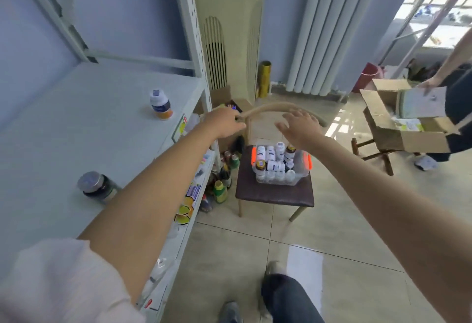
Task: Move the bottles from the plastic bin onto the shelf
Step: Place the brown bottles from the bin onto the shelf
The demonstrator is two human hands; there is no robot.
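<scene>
A clear plastic bin (281,181) with orange latches sits on a chair's dark seat (268,193), packed with several small bottles (272,160). My left hand (226,122) grips the left end of the chair's curved wooden backrest (270,108). Above the bin my right hand (300,127) is spread open, fingers straight, close to the backrest and holding nothing. On the white shelf (76,123) at left stand a white-capped bottle (161,104) and a dark jar (98,186).
Lower shelf levels and the floor beside the shelf post hold several bottles (221,182). A tall air conditioner (229,29) and radiator (321,29) stand behind the chair. At right another person (457,108) handles items over a cardboard box (398,123) on a stool.
</scene>
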